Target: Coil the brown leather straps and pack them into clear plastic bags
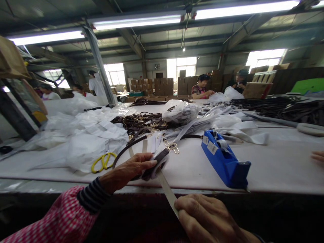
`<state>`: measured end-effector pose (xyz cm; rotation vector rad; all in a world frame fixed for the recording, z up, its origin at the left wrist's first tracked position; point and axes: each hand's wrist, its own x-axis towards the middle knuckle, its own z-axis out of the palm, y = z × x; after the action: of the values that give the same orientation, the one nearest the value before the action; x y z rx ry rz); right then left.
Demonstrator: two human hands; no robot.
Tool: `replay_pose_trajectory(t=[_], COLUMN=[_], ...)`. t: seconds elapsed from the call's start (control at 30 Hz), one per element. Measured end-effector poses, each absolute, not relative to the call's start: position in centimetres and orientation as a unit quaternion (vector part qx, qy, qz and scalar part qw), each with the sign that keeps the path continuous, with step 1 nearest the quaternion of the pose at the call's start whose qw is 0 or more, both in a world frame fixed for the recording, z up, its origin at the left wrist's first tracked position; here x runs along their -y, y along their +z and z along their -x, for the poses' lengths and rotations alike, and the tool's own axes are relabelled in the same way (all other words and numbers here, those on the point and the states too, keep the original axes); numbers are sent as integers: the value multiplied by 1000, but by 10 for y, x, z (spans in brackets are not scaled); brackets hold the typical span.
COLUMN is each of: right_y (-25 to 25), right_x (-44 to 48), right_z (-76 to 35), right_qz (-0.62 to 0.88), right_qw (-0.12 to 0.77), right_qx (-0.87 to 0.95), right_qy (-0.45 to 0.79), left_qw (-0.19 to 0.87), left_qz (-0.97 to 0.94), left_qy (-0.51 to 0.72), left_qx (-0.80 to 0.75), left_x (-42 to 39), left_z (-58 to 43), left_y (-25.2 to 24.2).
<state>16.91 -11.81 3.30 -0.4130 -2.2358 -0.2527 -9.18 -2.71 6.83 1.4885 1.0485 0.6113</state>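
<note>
My left hand (pixel 131 168) is closed on a dark strap bundle (pixel 154 167) at the table's front edge, the thumb lying along its top. Metal clasps (pixel 172 146) lie just beyond the bundle. A pale flat strip (pixel 167 189) runs from the bundle down to my right hand (pixel 205 216), whose fingers are pinched on its lower end. The strip looks taut. Part of the bundle is hidden behind my left fingers. To the left of the bundle, yellow-handled scissors (pixel 103 162) rest on the table.
A blue tape dispenser (pixel 225 160) stands right of the bundle. Clear plastic and white sheets (pixel 93 135) cover the left side. Dark straps (pixel 141 121) and a plastic bag (pixel 179 113) lie behind. Another person's hand (pixel 318 157) shows at the right edge. Several people work farther back.
</note>
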Motion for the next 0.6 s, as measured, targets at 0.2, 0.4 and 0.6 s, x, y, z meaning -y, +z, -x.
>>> replay_pose_trajectory(t=[0.2,0.4,0.6], right_y=[48,27,6], right_x=[124,111,101], right_z=[-174,-175,-180], right_qz=[202,186,188], right_qw=[339,383,421], right_qx=[917,897,877], right_qy=[-50,-117,-132], left_qw=[567,595,584], left_qz=[-620,-620,-591], left_qy=[277,283,347], left_qx=[-466,-426,-435], left_x=[37,28,23], left_z=[83,81,65], left_y=[77,64,63])
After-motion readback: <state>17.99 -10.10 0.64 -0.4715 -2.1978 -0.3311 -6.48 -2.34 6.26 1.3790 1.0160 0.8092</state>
